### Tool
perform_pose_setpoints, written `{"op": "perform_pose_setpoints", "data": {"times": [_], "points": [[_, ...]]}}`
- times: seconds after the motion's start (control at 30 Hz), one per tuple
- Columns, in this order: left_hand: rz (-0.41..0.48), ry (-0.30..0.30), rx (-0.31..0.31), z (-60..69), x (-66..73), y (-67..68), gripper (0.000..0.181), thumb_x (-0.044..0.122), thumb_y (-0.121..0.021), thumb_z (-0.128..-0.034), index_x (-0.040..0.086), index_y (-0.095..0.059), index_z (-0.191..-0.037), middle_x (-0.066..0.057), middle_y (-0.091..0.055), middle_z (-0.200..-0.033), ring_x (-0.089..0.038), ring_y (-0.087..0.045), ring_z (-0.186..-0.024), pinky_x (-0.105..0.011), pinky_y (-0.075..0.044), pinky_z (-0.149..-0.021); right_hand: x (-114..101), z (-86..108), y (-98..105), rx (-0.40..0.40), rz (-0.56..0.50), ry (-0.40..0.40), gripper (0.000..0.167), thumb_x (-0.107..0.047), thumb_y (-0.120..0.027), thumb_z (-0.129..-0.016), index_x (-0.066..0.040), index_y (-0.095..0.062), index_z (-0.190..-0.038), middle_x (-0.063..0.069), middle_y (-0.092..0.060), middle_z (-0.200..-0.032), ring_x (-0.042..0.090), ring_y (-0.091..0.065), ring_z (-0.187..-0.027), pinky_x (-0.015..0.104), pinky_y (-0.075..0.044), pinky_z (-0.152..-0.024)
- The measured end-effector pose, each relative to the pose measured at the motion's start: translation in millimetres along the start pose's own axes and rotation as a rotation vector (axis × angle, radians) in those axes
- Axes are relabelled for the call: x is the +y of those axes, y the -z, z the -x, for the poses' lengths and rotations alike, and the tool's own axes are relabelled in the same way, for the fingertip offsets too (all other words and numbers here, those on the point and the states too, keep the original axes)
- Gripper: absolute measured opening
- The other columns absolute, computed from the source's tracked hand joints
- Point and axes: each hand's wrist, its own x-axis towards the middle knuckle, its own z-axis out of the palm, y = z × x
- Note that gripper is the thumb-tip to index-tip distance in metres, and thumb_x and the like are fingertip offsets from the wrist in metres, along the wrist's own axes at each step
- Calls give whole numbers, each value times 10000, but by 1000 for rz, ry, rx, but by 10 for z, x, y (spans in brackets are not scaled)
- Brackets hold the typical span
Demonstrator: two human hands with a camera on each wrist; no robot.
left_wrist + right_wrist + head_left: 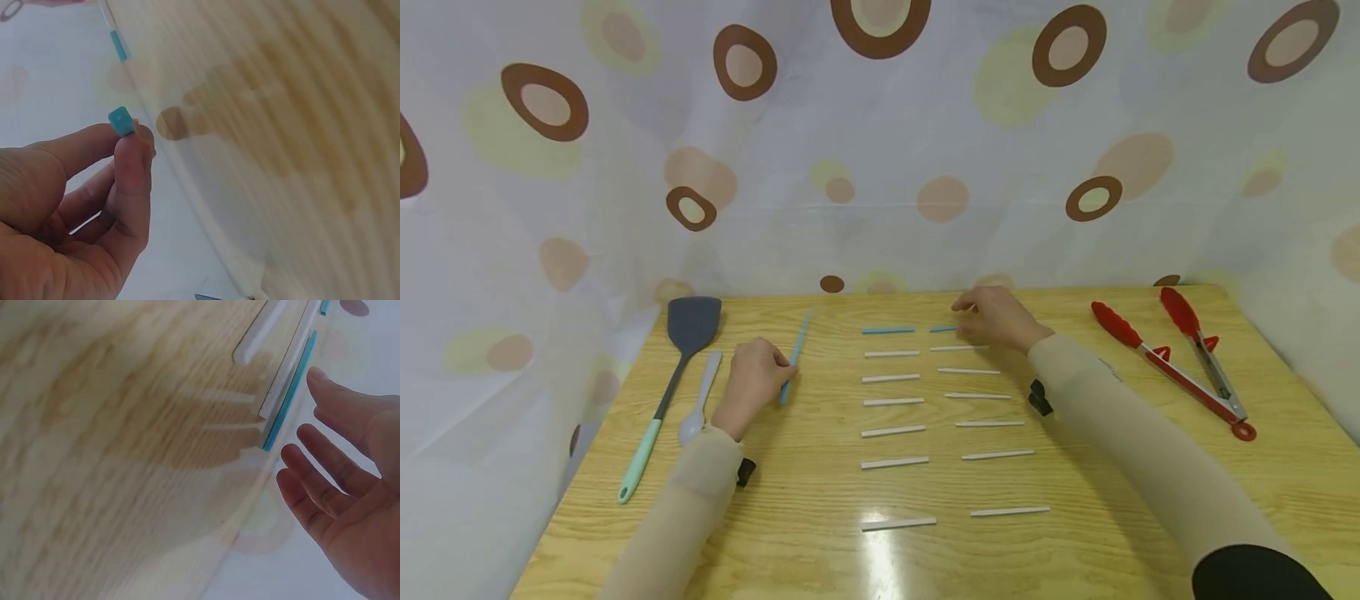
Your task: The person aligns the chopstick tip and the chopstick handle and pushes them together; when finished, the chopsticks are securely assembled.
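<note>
In the head view, my left hand (752, 373) pinches a slender blue stick (797, 354) between thumb and fingertips, left of the two columns of sticks. Its squared blue end (122, 120) pokes out past the fingertips in the left wrist view. My right hand (1000, 317) hovers by the far end of the right column, its fingers (300, 465) apart and loosely bent, with nothing held. Just beside them lies a short blue stick (942, 328), partly hidden by the hand in the head view. Another blue stick (887, 331) tops the left column.
Several white sticks (892, 379) lie in two columns on the wooden table (797, 533). At the left are a spatula (670, 383) with a green handle and a pale spoon (702, 404). Red-tipped tongs (1187, 383) lie spread at the right. A patterned curtain (880, 150) hangs behind.
</note>
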Motion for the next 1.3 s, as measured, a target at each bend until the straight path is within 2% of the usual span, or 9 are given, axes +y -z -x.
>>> {"op": "perform_pose_setpoints", "data": {"times": [0.13, 0.53, 0.87, 0.97, 1.2, 1.3], "points": [[23, 31, -13, 18, -22, 25, 176, 70, -776, -849, 5, -760, -686, -34, -659, -586, -161, -560, -478, -292, -479, -505, 44, -18, -11, -11, 12, -14, 353, -110, -771, -880, 16, -687, -1199, 182, -656, -1157, 348, -607, -1060, 489, -490, -901], [26, 23, -47, 29, -69, 47, 187, 35, -803, -819, -11, -725, -655, -41, -606, -508, -149, -561, -409, -252, -454, -419, 72, 5, -17, -4, 48, -12, 241, -92, -755, -889, -21, -727, -1118, 111, -688, -1042, 291, -636, -961, 451, -514, -839], [63, 66, -94, 49, -130, 63, 180, 47, -787, -842, -23, -709, -695, -75, -624, -555, -179, -625, -455, -260, -513, -463, 118, -15, -80, 12, 55, -2, 148, -91, -756, -887, -60, -753, -1032, 65, -698, -970, 263, -638, -904, 439, -516, -801], [60, 62, -93, 47, -124, 68, 180, 48, -788, -842, -23, -703, -701, -81, -635, -571, -181, -625, -454, -258, -501, -454, 116, -14, -77, 19, 63, -3, 143, -89, -756, -887, -62, -756, -1027, 65, -697, -966, 260, -638, -899, 437, -518, -797], [84, 107, -118, 65, -133, 95, 152, 47, -784, -850, -32, -703, -749, -88, -648, -641, -184, -646, -489, -257, -530, -484, 117, -32, -87, 11, 78, 16, 142, -86, -744, -899, -54, -755, -1037, 67, -701, -974, 248, -646, -894, 422, -526, -795], [85, 93, -120, 83, -124, 118, 167, 40, -780, -850, -38, -696, -729, -96, -647, -627, -197, -647, -487, -255, -530, -479, 122, -40, -91, 12, 76, 19, 141, -80, -739, -899, -51, -754, -1037, 68, -699, -973, 249, -644, -892, 427, -525, -793]]}}
